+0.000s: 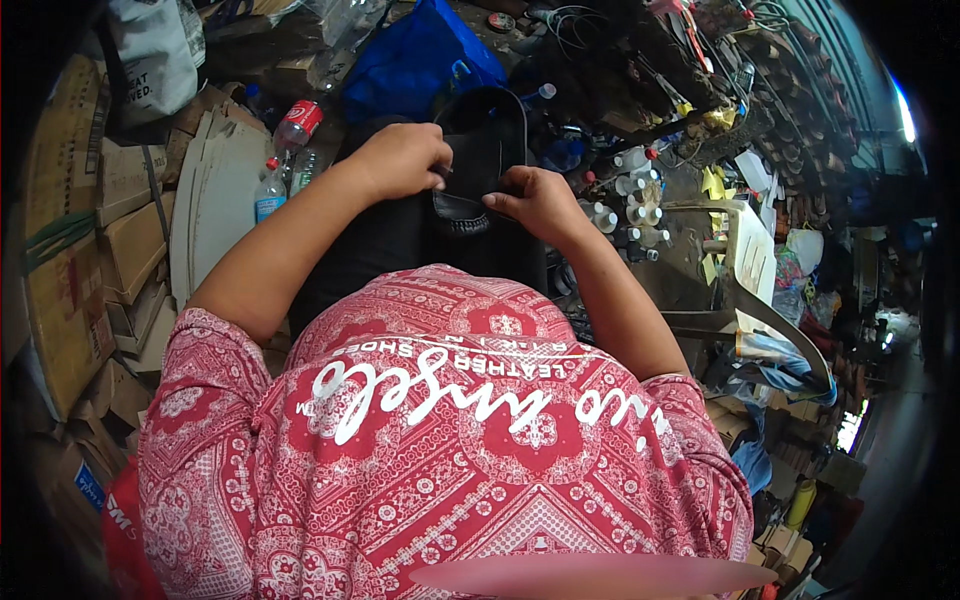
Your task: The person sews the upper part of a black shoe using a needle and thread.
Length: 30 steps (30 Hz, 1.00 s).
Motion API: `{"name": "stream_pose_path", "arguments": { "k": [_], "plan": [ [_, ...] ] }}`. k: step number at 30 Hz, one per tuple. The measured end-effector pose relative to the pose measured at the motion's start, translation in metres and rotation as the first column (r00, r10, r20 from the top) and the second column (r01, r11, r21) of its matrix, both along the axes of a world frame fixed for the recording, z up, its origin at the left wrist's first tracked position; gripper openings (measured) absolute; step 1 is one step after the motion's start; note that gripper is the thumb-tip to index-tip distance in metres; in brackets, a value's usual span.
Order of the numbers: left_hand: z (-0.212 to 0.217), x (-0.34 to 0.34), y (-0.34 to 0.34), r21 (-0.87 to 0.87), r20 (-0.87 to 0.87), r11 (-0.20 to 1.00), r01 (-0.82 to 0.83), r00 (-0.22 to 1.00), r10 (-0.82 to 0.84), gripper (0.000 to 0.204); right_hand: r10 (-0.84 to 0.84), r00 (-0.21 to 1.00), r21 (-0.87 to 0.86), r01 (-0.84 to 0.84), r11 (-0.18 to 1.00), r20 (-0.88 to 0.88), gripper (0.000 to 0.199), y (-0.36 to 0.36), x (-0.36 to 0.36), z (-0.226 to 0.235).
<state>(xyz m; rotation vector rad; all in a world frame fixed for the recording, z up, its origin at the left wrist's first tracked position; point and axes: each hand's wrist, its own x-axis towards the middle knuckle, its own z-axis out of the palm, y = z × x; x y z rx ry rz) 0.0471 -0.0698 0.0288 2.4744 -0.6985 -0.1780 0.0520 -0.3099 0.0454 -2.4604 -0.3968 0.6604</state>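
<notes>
A black leather shoe (462,212) lies over my dark-clad lap, its rounded toe toward me. Puckered stitching runs along the toe, and a dark curved rim rises at the far end. My left hand (400,160) is at the shoe's left side, fingers curled together in a pinch. Across from it, my right hand (543,205) pinches thumb against forefinger just above the right side of the toe. A thin line like a thread (468,200) runs between the two hands over the shoe. Whether a needle is in either pinch is too small to tell.
Plastic bottles (270,190) stand beyond my left forearm, near a pale curved board (205,200) and stacked cardboard boxes (130,180). A blue bag (425,60) lies ahead. Several small bottles (640,195) and a white plastic chair (752,245) are at the right.
</notes>
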Motion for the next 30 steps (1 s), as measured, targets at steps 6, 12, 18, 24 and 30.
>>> {"name": "stream_pose_path", "arguments": {
  "k": [6,12,18,24,30],
  "plan": [
    [-0.003,0.0,-0.009,0.192,0.032,0.981,-0.024,0.999,0.018,0.021,0.136,0.978,-0.31,-0.081,0.947,0.16,0.039,0.02,-0.006,0.028],
    [-0.001,0.0,-0.014,0.168,0.002,0.986,-0.002,1.0,0.002,0.021,0.086,0.962,-0.133,-0.052,0.99,0.26,0.038,0.01,-0.013,0.016],
    [0.015,-0.005,-0.04,-0.261,0.088,0.965,0.003,0.996,0.021,0.03,0.114,0.67,-0.078,-0.083,0.993,0.733,0.028,0.009,-0.03,0.017],
    [0.0,0.013,-0.05,-0.279,-0.141,0.959,0.056,0.985,-0.099,0.034,0.144,0.983,0.134,-0.159,0.978,0.11,0.025,-0.011,-0.024,0.01],
    [-0.023,0.023,-0.051,-0.45,-0.193,0.89,0.077,0.964,-0.181,0.033,0.219,0.956,0.188,-0.256,0.948,0.198,0.022,-0.022,-0.032,0.008]
  ]
}}
